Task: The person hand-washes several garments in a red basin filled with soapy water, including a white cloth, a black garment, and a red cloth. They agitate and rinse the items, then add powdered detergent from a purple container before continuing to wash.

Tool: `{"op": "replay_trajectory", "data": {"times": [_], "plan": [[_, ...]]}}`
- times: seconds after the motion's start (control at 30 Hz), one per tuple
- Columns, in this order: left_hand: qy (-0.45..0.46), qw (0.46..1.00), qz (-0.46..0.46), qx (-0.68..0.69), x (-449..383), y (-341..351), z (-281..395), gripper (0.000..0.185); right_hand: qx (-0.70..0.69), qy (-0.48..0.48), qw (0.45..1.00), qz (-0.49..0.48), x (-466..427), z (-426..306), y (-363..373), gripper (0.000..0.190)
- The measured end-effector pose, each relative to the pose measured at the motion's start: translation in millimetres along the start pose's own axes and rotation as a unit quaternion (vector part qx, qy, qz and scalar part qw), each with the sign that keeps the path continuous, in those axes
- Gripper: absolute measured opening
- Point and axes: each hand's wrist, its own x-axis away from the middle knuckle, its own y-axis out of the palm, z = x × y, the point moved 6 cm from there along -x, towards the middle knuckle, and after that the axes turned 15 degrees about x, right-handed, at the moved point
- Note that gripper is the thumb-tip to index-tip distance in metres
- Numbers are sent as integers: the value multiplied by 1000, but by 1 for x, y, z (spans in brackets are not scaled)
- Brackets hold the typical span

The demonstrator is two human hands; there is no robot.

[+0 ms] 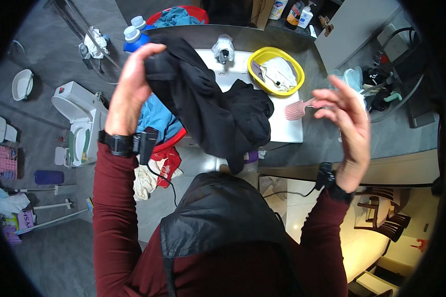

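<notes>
Black cloth, likely a garment (208, 100), hangs from my raised left hand (132, 80), whose thumb and fingers grip one end. The cloth slants across the front of the white sink (290, 130); another part lies bunched in the basin, and a lower end hangs over the front edge. My right hand (345, 115) is lifted over the right side of the counter, fingers spread and slightly blurred. Just left of its fingertips is a pink hairbrush (294, 110), its head over the sink's rim and its handle partly hidden by the fingers.
A yellow basin (301, 76) holding white and grey cloth stands on the sink's right. The faucet (223, 50) is wrapped in plastic. Blue bottles (132, 35) stand left, above a red tub (171, 143) of blue clothes. Red and white clothes (160, 170) lie on the floor.
</notes>
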Motion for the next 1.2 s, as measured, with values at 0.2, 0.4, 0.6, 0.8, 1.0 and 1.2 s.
{"op": "replay_trajectory", "data": {"times": [0.2, 0.4, 0.6, 0.8, 1.0, 1.2], "plan": [[104, 984, 86, 115, 27, -103, 84, 29, 307, 159, 935, -85, 59, 281, 119, 64], [158, 927, 322, 108, 88, -273, 108, 38, 473, 37, 879, -59, 58, 251, 202, 71], [216, 891, 387, 102, 173, -361, 121, 41, 510, -2, 860, -1, 78, 311, 163, 22], [245, 892, 370, 88, 209, -365, 108, 38, 523, 32, 851, -47, 99, 324, 147, 27], [278, 900, 323, 94, 245, -364, 102, 40, 248, 156, 950, 109, 83, 296, 119, 14], [305, 894, 319, 81, 220, -336, 128, 36, 288, 121, 932, 182, -15, 293, 69, 12]]}}
